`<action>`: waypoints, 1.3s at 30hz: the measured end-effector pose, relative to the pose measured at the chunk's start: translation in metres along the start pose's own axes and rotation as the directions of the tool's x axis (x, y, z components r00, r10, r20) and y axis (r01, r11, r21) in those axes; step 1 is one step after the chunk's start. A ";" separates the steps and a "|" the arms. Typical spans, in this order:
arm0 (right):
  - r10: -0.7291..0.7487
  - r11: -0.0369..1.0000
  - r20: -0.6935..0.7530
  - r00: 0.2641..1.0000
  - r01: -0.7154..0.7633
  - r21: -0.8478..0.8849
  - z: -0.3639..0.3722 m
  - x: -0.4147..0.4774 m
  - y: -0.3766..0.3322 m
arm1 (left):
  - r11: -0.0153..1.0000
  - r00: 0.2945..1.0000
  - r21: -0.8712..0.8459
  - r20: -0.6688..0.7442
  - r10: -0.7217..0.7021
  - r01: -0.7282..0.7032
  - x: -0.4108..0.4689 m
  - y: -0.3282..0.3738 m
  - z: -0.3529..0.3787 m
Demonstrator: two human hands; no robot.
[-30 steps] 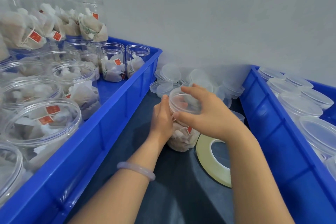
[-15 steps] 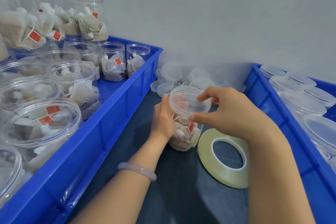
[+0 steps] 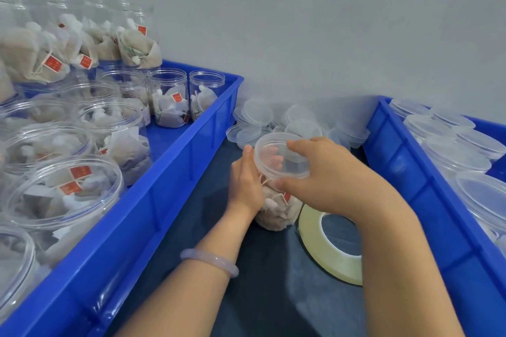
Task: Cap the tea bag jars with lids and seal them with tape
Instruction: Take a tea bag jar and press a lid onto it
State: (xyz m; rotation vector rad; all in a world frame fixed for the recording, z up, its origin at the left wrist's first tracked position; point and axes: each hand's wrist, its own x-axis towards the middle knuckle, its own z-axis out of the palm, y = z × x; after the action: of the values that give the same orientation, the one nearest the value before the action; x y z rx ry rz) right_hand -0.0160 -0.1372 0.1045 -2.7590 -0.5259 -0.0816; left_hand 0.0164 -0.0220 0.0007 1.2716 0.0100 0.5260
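Head: right hand (image 3: pixel 328 180) now spans lid (image 3: pixel 275 152), gripping it on jar (image 3: pixel 276 213); left hand (image 3: pixel 246 186) still grips jar side; tape roll (image 3: pixel 325 265) unmoved

View: one wide-angle camera, worn on the person's head.
Facing: forward and down over the dark table (image 3: pixel 260 295), toward the grey wall (image 3: pixel 328 21) behind it.
Nearness: close. Both forearms enter from the bottom edge. Just below centre, the left hand (image 3: pixel 246 186) grips the jar (image 3: pixel 276 213) and the right hand (image 3: pixel 328 180) holds the lid (image 3: pixel 282 156) on top of it.
Left side: a blue crate (image 3: pixel 164 199) runs from the bottom corner back to the wall. Its nearest jars loom large and are cut by the frame edge.
Right side: a second blue crate (image 3: pixel 427 199) is cut off by the right edge.
Sharpness: the hands are slightly blurred.
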 end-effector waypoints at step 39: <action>0.175 0.966 -0.077 0.982 -0.186 -0.181 0.005 -0.022 -0.030 | 0.994 0.992 0.036 -0.081 -0.097 0.100 -0.010 0.016 0.006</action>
State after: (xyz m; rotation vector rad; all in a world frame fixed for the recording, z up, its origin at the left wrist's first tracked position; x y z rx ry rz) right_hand -0.0474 -0.1170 0.1063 -2.9638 -0.2600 -0.1785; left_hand 0.0037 -0.0281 0.0147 1.2815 0.1490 0.4926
